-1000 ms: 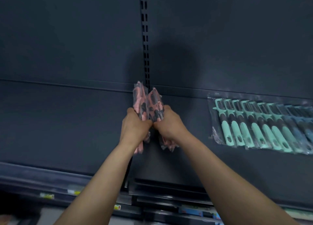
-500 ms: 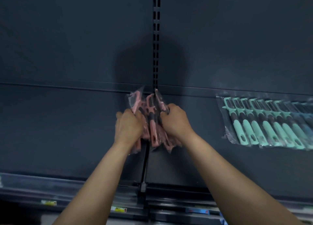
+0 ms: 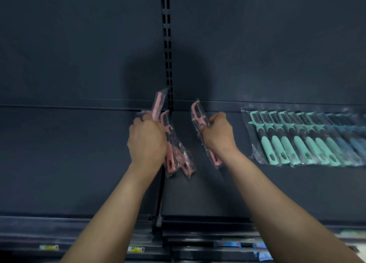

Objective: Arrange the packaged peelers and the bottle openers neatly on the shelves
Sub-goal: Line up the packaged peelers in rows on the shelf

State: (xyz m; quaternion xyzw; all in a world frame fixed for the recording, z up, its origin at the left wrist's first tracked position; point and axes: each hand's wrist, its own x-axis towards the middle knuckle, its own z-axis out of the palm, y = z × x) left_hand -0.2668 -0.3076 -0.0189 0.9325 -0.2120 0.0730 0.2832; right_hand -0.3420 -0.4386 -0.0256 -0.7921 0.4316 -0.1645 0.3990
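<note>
A dark slotted upright (image 3: 167,45) runs down the middle of the back panel (image 3: 79,45) and serves as the marker for everything here. Just left of its foot, the left hand (image 3: 146,142) is closed around a bundle of pink packaged peelers (image 3: 170,161), fingers curled over their upper halves. One clear wrapper sticks up across the upright, and the pink handles fan out below the hand, slanting slightly to the right of the upright. Just right of the upright, the right hand (image 3: 216,136) grips a single pink packaged peeler (image 3: 198,117) around its middle. The blade end of this peeler points up and leans toward the upright, and its handle pokes out under the wrist. The two hands are apart, with a bare strip of the dark shelf (image 3: 59,159) showing between them; whether either load touches the shelf cannot be told. Well to the right of the upright, a row of teal packaged peelers (image 3: 297,138) lies flat on the shelf, overlapping side by side with blade ends toward the back panel. The row shades into dark blue packaged peelers (image 3: 352,138) at the far right edge. Below the upright, on the front rails of lower shelves, sit two small price labels (image 3: 136,249).
</note>
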